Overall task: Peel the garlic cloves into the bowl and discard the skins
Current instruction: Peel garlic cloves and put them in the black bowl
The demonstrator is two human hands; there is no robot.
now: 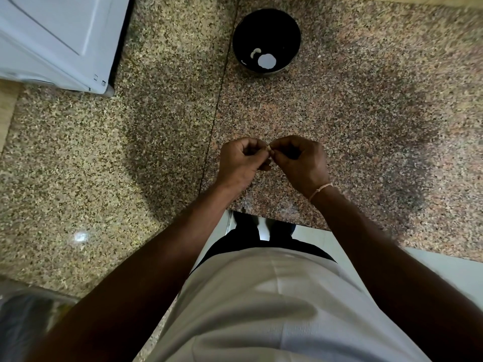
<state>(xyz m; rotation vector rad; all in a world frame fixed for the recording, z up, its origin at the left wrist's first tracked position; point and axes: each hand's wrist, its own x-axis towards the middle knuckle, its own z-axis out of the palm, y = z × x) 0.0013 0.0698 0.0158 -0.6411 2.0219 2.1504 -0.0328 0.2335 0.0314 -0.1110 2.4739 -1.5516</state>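
Note:
A small garlic clove (269,150) sits pinched between the fingertips of both hands, just above the granite counter (366,113) near its front edge. My left hand (241,160) grips it from the left with curled fingers. My right hand (300,160), a thin band at its wrist, pinches it from the right. Most of the clove is hidden by the fingers. A dark round bowl (266,19) stands farther back on the counter, well apart from the hands, with a pale peeled clove (254,52) inside beside a bright round reflection.
A white appliance (57,37) occupies the back left corner of the counter. A seam (217,113) runs down the stone between two slabs. The counter's front edge (274,223) lies just below my hands. A blurred plastic-wrapped item (23,325) sits at the lower left.

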